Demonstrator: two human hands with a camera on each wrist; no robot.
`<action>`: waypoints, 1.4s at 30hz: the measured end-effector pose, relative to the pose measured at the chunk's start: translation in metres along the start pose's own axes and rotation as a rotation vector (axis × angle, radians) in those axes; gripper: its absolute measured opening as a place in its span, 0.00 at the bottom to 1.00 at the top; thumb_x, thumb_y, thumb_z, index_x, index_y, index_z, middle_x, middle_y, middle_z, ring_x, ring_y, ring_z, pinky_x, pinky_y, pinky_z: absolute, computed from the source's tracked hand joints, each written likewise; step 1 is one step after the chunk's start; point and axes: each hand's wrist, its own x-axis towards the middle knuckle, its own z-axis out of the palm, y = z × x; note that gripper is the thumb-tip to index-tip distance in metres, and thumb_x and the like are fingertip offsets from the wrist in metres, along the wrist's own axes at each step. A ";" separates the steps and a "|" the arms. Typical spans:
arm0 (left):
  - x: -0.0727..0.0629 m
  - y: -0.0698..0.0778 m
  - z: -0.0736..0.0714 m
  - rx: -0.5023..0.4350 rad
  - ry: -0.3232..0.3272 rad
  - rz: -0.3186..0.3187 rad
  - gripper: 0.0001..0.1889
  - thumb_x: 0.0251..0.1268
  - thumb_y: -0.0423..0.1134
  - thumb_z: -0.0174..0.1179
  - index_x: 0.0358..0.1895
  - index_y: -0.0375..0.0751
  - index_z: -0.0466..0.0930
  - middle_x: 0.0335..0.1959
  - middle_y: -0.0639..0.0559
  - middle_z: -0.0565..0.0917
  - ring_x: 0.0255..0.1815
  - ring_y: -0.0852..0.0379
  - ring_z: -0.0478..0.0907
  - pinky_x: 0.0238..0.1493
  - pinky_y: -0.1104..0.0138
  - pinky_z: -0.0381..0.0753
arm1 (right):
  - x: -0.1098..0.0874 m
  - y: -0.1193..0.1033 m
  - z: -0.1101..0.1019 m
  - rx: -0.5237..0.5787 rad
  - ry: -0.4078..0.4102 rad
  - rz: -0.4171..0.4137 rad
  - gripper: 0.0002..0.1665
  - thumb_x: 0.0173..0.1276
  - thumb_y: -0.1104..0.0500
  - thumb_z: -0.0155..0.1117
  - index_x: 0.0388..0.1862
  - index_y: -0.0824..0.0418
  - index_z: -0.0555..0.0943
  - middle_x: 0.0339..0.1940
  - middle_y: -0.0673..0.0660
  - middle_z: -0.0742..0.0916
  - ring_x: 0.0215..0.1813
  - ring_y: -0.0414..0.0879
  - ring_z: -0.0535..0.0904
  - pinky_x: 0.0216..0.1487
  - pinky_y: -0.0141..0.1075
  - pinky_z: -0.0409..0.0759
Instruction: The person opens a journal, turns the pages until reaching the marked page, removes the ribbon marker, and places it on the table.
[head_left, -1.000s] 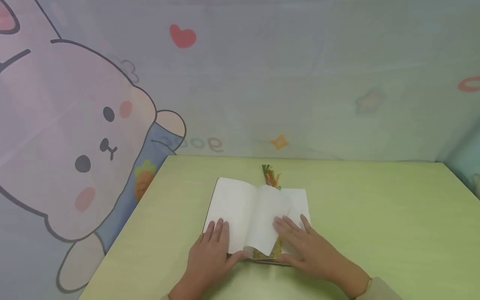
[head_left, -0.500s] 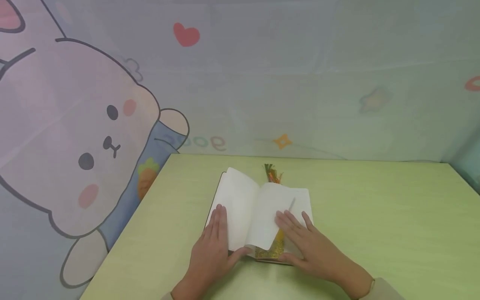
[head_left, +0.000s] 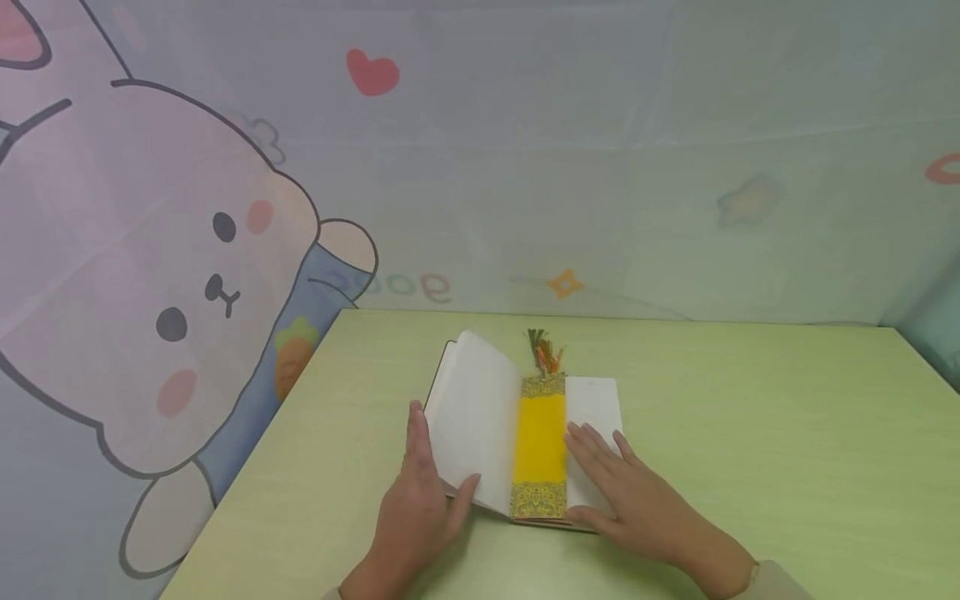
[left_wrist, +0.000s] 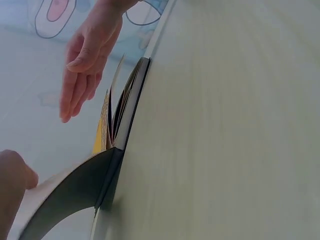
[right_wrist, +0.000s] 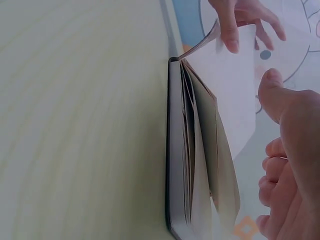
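An open notebook [head_left: 476, 425] with blank white pages and a dark cover lies on the table, its left side lifted at a slant. My left hand [head_left: 420, 504] holds that lifted cover and its pages at the left edge, thumb [right_wrist: 230, 37] on the page face and fingers behind. Along the inner part of the right side lies a yellow bookmark [head_left: 542, 437] with patterned ends; a green and orange tassel [head_left: 546, 354] sticks out beyond the top edge. Over the right page [head_left: 592, 404], my right hand [head_left: 630, 496] is spread with fingers straight, fingertips by the bookmark's right edge.
The pale green table [head_left: 750, 433] reaches back to a curtain [head_left: 600, 150] printed with a rabbit, a heart and stars. In the right wrist view, several loose page edges [right_wrist: 192, 150] fan out above the notebook's lower block.
The white leaf covering the bookmark has gone over to the left, baring the yellow middle. The left side has risen, and my left hand has turned from lying on it to gripping its edge.
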 end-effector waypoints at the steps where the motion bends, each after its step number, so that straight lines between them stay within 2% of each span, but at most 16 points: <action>1: 0.000 -0.001 0.000 0.006 0.016 0.013 0.44 0.66 0.54 0.49 0.68 0.19 0.43 0.70 0.27 0.49 0.59 0.37 0.68 0.39 0.61 0.81 | -0.001 0.001 0.000 0.001 -0.002 0.004 0.47 0.65 0.37 0.55 0.72 0.65 0.56 0.73 0.59 0.60 0.72 0.53 0.55 0.69 0.52 0.49; 2: 0.001 -0.002 0.000 0.016 0.031 0.027 0.43 0.67 0.53 0.48 0.67 0.18 0.44 0.69 0.26 0.49 0.62 0.35 0.64 0.46 0.58 0.79 | -0.001 0.001 0.001 0.004 -0.004 0.007 0.47 0.65 0.37 0.55 0.72 0.65 0.56 0.73 0.59 0.60 0.72 0.53 0.55 0.70 0.51 0.48; 3: 0.001 -0.003 0.000 0.033 0.036 0.039 0.42 0.68 0.53 0.47 0.67 0.18 0.45 0.69 0.25 0.49 0.67 0.33 0.56 0.54 0.54 0.72 | -0.002 0.001 0.001 0.007 -0.005 0.009 0.47 0.65 0.37 0.54 0.72 0.65 0.57 0.72 0.59 0.61 0.72 0.53 0.55 0.70 0.50 0.48; 4: 0.002 -0.003 0.000 0.055 0.035 0.044 0.41 0.68 0.53 0.45 0.67 0.18 0.46 0.68 0.24 0.49 0.68 0.32 0.53 0.59 0.51 0.65 | -0.002 0.002 0.001 0.008 -0.007 0.012 0.46 0.65 0.37 0.54 0.71 0.64 0.57 0.72 0.59 0.61 0.72 0.52 0.56 0.70 0.50 0.49; 7: 0.002 -0.005 0.000 0.136 -0.004 0.044 0.40 0.70 0.55 0.40 0.67 0.19 0.49 0.69 0.24 0.49 0.70 0.32 0.48 0.67 0.52 0.50 | -0.003 0.002 0.001 0.017 -0.021 0.024 0.45 0.65 0.37 0.54 0.71 0.64 0.59 0.71 0.58 0.63 0.71 0.51 0.57 0.68 0.52 0.53; 8: 0.001 -0.005 -0.001 0.162 -0.025 0.045 0.39 0.70 0.56 0.38 0.66 0.19 0.51 0.69 0.25 0.49 0.70 0.33 0.48 0.68 0.51 0.49 | -0.003 0.002 0.001 0.019 -0.030 0.030 0.45 0.65 0.37 0.54 0.71 0.63 0.60 0.71 0.58 0.64 0.71 0.51 0.58 0.67 0.52 0.55; 10: 0.001 -0.006 -0.001 0.198 -0.065 0.060 0.38 0.71 0.55 0.37 0.65 0.19 0.57 0.69 0.26 0.51 0.70 0.33 0.49 0.67 0.48 0.50 | -0.003 0.002 0.000 0.024 -0.053 0.045 0.43 0.66 0.37 0.53 0.70 0.63 0.61 0.70 0.57 0.67 0.70 0.50 0.60 0.66 0.52 0.58; 12: 0.001 -0.007 0.000 0.214 -0.103 0.085 0.34 0.70 0.52 0.41 0.61 0.20 0.63 0.68 0.27 0.56 0.69 0.34 0.52 0.65 0.46 0.56 | -0.004 0.002 -0.001 0.030 -0.078 0.060 0.42 0.67 0.37 0.52 0.69 0.62 0.63 0.68 0.57 0.69 0.68 0.50 0.63 0.66 0.51 0.59; 15: 0.001 -0.008 0.001 0.210 -0.125 0.128 0.28 0.68 0.47 0.44 0.55 0.22 0.71 0.63 0.28 0.65 0.66 0.35 0.60 0.60 0.45 0.64 | -0.003 0.002 -0.003 0.032 -0.089 0.064 0.38 0.68 0.39 0.52 0.67 0.63 0.66 0.65 0.57 0.73 0.66 0.51 0.67 0.65 0.51 0.60; 19: 0.000 -0.007 0.001 0.204 -0.174 0.141 0.23 0.70 0.45 0.43 0.53 0.27 0.76 0.58 0.31 0.73 0.61 0.37 0.68 0.57 0.46 0.68 | 0.000 0.002 -0.003 -0.001 0.011 0.038 0.31 0.65 0.46 0.61 0.59 0.64 0.74 0.56 0.57 0.80 0.57 0.50 0.76 0.59 0.49 0.70; 23: -0.001 -0.006 0.001 0.211 -0.223 0.130 0.20 0.67 0.43 0.49 0.51 0.30 0.78 0.55 0.33 0.75 0.59 0.38 0.70 0.55 0.46 0.70 | 0.005 0.001 -0.001 -0.057 0.138 0.078 0.25 0.57 0.51 0.70 0.52 0.61 0.79 0.45 0.54 0.86 0.45 0.47 0.82 0.45 0.42 0.80; 27: -0.002 -0.005 0.000 0.223 -0.237 0.115 0.19 0.60 0.41 0.57 0.49 0.30 0.79 0.54 0.34 0.77 0.58 0.38 0.72 0.54 0.46 0.71 | 0.014 -0.002 -0.001 -0.041 0.180 0.187 0.21 0.56 0.54 0.71 0.48 0.60 0.81 0.41 0.53 0.86 0.42 0.47 0.83 0.40 0.40 0.81; 30: -0.002 -0.004 -0.001 0.231 -0.248 0.101 0.19 0.58 0.41 0.59 0.49 0.31 0.79 0.53 0.35 0.78 0.57 0.39 0.72 0.54 0.46 0.72 | 0.021 -0.004 0.000 0.041 0.200 0.272 0.18 0.57 0.56 0.70 0.46 0.60 0.82 0.40 0.52 0.86 0.38 0.45 0.83 0.36 0.38 0.81; 34: -0.003 -0.004 0.000 0.244 -0.284 0.074 0.20 0.59 0.42 0.60 0.49 0.31 0.80 0.53 0.36 0.78 0.57 0.40 0.72 0.54 0.47 0.72 | 0.031 -0.004 0.004 0.174 0.229 0.345 0.13 0.56 0.61 0.70 0.41 0.61 0.82 0.34 0.51 0.84 0.29 0.40 0.79 0.28 0.30 0.78; 37: -0.004 -0.004 0.000 0.247 -0.316 0.051 0.20 0.61 0.43 0.59 0.50 0.32 0.80 0.53 0.36 0.78 0.58 0.41 0.72 0.54 0.48 0.72 | 0.037 -0.005 0.005 0.262 0.210 0.424 0.10 0.57 0.63 0.69 0.39 0.62 0.81 0.29 0.50 0.81 0.26 0.38 0.75 0.27 0.29 0.75; 42: -0.004 -0.004 0.000 0.243 -0.332 0.034 0.20 0.61 0.43 0.59 0.50 0.32 0.79 0.54 0.36 0.77 0.58 0.41 0.72 0.55 0.49 0.72 | 0.046 -0.010 0.003 0.451 0.139 0.642 0.13 0.60 0.61 0.65 0.43 0.65 0.77 0.28 0.51 0.80 0.24 0.39 0.74 0.25 0.31 0.75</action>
